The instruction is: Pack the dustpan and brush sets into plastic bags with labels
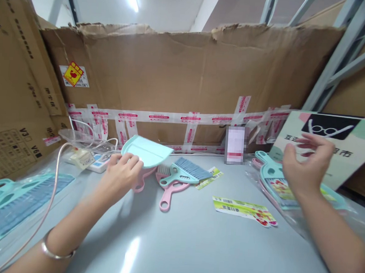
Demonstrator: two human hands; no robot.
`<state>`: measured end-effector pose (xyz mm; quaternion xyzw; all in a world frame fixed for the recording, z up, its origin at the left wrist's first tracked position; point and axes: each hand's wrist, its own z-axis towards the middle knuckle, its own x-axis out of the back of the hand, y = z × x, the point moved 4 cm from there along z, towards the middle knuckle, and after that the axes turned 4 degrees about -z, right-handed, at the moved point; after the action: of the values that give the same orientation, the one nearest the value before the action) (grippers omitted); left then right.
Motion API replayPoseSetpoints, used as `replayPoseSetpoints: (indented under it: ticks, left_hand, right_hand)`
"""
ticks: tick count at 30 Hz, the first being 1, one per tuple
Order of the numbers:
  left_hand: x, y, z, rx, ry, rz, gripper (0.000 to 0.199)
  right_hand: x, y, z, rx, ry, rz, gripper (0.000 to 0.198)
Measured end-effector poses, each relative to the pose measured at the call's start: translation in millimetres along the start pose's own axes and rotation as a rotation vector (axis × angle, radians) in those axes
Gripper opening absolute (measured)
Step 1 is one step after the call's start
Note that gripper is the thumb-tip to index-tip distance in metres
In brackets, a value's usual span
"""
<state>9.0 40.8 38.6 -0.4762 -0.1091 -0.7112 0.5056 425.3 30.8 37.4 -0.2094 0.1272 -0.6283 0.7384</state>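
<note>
Far to the left of the mint brush (180,176) with blue bristles, a mint dustpan set (27,201) lay in clear wrapping on the grey surface (194,244). A pale cable (55,182) curved past it, and a white power strip (98,164) sat left of the brush too, beyond your forearm.

Nearer the brush, on its left, your left hand (124,170) pinched the mint dustpan (146,150) by its near end, holding it tilted above the surface; your thumb was hidden. A pink handle (140,186) showed beneath that pan. Directly under the brush lay a pink brush (169,191), its ringed handle pointing toward you, and a printed card (216,173) stuck out past the blue bristles.

Right of the brush, a pale upright panel (235,144), its face blurred, stood before a large cardboard box (173,78), and a second card (244,210) lay flat, closer to you. Farther right of the brush, your right hand (307,164) hung raised, its grip spread, thumb apart from bent fingers, in front of wrapped dustpans (271,175) and a printed board (350,167).
</note>
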Motion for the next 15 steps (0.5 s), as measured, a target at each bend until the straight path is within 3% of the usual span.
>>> replayPoseSetpoints:
  ticks: [2,4,8,11,13,15]
  left_hand:
    - [8,5,-2,-0.110,0.065,-0.135,0.023]
    - [12,9,-4,-0.176,0.085,-0.289,0.024]
    - [11,13,-8,-0.197,-0.032,-0.575,0.022]
    - [10,13,-11,-0.190,-0.093,-0.662,0.020]
    - [10,11,-10,-0.178,-0.016,-0.633,0.019]
    - [14,8,-9,-0.098,0.197,-0.599,0.020]
  right_hand:
    - [1,-20,-8,-0.038,-0.020,0.184,0.034]
    - [-5,-42,-20,-0.105,-0.163,0.345,0.026]
    - [-26,-92,-61,-0.304,-0.841,0.602,0.027]
    - [-30,-116,-97,-0.594,-1.283,0.787,0.040]
    - [-29,-123,-113,-0.738,-1.441,0.877,0.043]
    - [-29,-126,-120,-0.791,-1.455,0.950,0.040]
